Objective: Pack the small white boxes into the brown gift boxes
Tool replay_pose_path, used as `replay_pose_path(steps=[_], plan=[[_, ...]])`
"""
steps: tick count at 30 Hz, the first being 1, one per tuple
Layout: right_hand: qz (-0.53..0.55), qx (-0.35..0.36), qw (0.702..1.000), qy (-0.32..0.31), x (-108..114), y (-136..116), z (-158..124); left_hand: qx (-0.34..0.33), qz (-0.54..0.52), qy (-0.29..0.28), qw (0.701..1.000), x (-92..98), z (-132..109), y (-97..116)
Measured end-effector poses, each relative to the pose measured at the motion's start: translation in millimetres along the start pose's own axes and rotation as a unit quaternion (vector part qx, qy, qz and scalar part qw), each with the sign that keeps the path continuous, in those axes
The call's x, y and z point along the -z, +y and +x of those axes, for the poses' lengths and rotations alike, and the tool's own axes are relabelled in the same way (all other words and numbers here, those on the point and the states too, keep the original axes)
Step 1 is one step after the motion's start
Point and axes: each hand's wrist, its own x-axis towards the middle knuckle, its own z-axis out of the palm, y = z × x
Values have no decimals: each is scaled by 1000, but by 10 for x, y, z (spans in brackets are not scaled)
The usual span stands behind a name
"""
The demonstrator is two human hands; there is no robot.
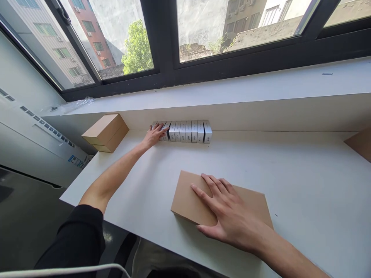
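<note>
A row of small white boxes (188, 131) stands side by side against the wall at the back of the white table. My left hand (155, 134) reaches over the left end of this row, its fingers spread on the boxes there. Whether it grips one is hard to see, as the hand covers them. Closer to me, a flat brown cardboard box (246, 197) lies on the table. My right hand (222, 204) rests on its top with fingers spread, the thumb over its near edge.
Brown boxes (106, 131) are stacked at the table's back left. Another brown cardboard piece (361, 144) shows at the right edge. Behind the table (313, 185) runs a white sill (232, 92) under dark-framed windows, with clear plastic (77, 105) at its left. A white cable (72, 269) crosses bottom left.
</note>
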Motion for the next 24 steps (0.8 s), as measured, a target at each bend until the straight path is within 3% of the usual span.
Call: replay_pose_path(steps=[9, 19, 24], plan=[[4, -3, 1000, 8, -10, -7, -13, 67, -2, 23, 997, -22, 7, 284], [2, -3, 1000, 0, 29, -42, -4, 136, -43, 52, 988, 123, 369, 646], [4, -5, 1000, 2, 30, -48, -18, 87, -9, 42, 995, 156, 495, 768]])
